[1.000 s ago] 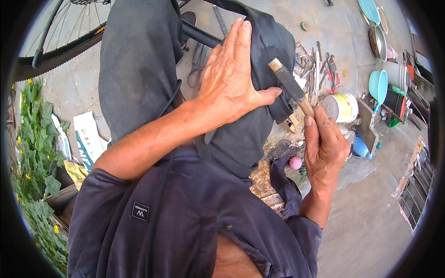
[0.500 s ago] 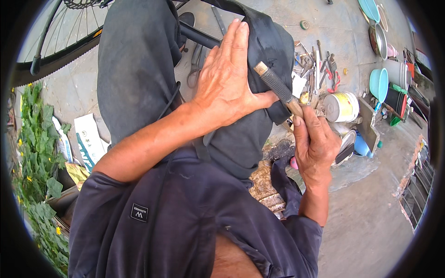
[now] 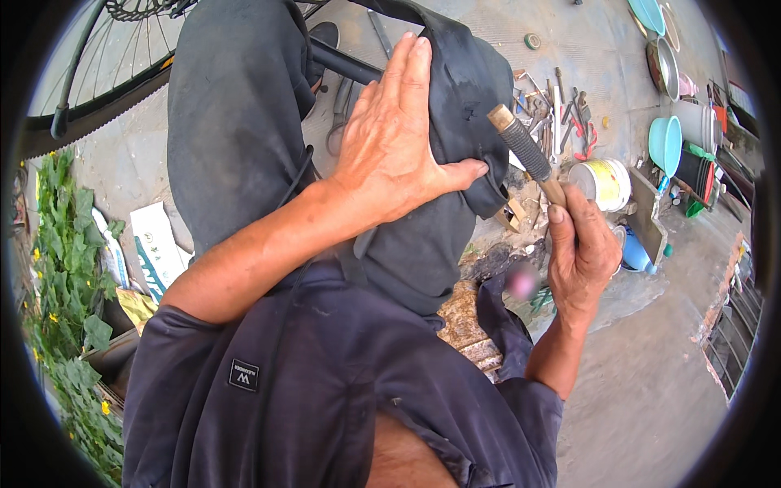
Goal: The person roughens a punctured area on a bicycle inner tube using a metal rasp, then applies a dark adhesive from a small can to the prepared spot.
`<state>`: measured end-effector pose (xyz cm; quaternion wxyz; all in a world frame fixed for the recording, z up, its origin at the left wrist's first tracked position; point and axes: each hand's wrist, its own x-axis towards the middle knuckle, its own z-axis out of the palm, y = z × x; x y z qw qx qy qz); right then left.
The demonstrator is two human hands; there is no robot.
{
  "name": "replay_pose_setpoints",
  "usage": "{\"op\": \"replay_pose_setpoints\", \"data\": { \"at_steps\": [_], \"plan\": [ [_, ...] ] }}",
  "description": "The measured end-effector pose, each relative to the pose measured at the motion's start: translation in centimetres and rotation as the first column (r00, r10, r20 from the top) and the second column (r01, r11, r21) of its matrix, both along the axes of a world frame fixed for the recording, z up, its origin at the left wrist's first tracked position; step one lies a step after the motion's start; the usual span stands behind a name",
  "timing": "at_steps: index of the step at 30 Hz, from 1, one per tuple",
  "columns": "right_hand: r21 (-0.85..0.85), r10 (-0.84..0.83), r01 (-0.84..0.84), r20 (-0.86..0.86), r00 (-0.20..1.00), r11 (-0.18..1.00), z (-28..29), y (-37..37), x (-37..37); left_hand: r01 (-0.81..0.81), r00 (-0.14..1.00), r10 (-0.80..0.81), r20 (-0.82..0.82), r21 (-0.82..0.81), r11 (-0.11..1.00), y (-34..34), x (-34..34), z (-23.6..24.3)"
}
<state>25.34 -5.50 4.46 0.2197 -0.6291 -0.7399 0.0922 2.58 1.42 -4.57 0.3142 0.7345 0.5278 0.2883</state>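
My left hand [image 3: 386, 150] lies flat, fingers stretched out and thumb spread, on black material [image 3: 468, 93] draped over my right knee. Whether this is rubber or cloth I cannot tell. My right hand [image 3: 582, 248] grips a wooden stick [image 3: 527, 150] with a dark ribbed wrap round its middle. The stick tilts up to the left, its bare tip beside the edge of the black material and apart from it. Its lower end is hidden in my fingers.
A bicycle wheel [image 3: 98, 81] stands at the far left. Several hand tools [image 3: 561, 114] lie on the ground beyond my knee. A white bucket [image 3: 598, 183], teal basins [image 3: 665, 146] and a grey slab [image 3: 648, 213] are at the right. Leafy plants [image 3: 69, 285] line the left.
My right hand has moved to the right with the wooden stick, away from the left thumb. The left hand stays flat on the black material, nearly unmoved.
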Motion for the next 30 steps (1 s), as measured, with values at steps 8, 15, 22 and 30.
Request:
{"op": "replay_pose_setpoints", "data": {
  "at_steps": [8, 15, 22, 30],
  "plan": [
    [-0.131, 0.1, -0.085, 0.113, 0.989, 0.988, -0.4, 2.9, 2.8, 0.004, 1.0, -0.004, -0.024, 0.026, 1.0, 0.1, -0.3, 0.0],
    [-0.106, 0.076, -0.084, -0.072, 0.995, 0.991, 0.0, 3.4, 3.0, 0.009, 1.0, -0.008, -0.024, 0.023, 1.0, 0.0, 0.0, -0.1],
    [-0.184, 0.128, -0.117, 0.049, 0.991, 0.976, 0.1, 4.3, 3.7, 0.017, 0.999, -0.019, -0.04, -0.047, 0.999, 0.3, -0.4, 0.6],
    [-0.392, -0.444, 0.245, -0.574, 0.688, 0.887, -1.5, 2.4, 1.7, -0.009, 0.999, 0.011, -0.047, 0.053, 0.999, 0.0, 0.0, -0.2]
  ]
}}
